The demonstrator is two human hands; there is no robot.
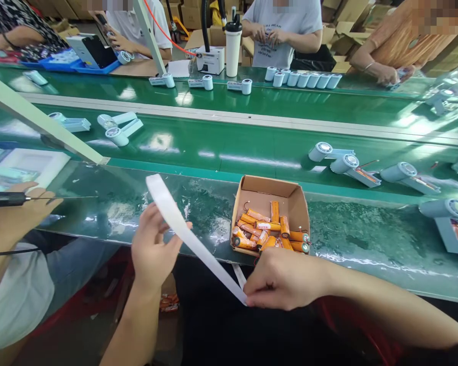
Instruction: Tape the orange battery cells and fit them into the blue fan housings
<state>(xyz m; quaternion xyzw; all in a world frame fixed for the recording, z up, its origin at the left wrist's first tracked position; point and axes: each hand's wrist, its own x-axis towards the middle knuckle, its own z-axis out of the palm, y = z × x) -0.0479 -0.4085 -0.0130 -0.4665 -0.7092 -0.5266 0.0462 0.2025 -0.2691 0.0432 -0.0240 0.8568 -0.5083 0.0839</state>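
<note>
My left hand [152, 249] is closed around a band of white tape [177, 223], its thumb and fingers on the upper end, which looks like a roll seen from the edge. From there the tape runs taut, down to the right. My right hand [284, 279] pinches its lower end, and a short piece of the strip folds back up beside the fingers. Just beyond my right hand, a small cardboard box [273, 188] sits at the bench edge. Several orange-wrapped battery cells [267, 225] with thin wires lie jumbled inside it.
Beyond the green bench [198, 198] runs a conveyor belt [221, 147] carrying light-blue fan housings [345, 163]. At left, a co-worker's hand [41, 201] is near a black screwdriver [3, 199]. A slanted metal post [46, 117] stands nearby. More people sit across the line.
</note>
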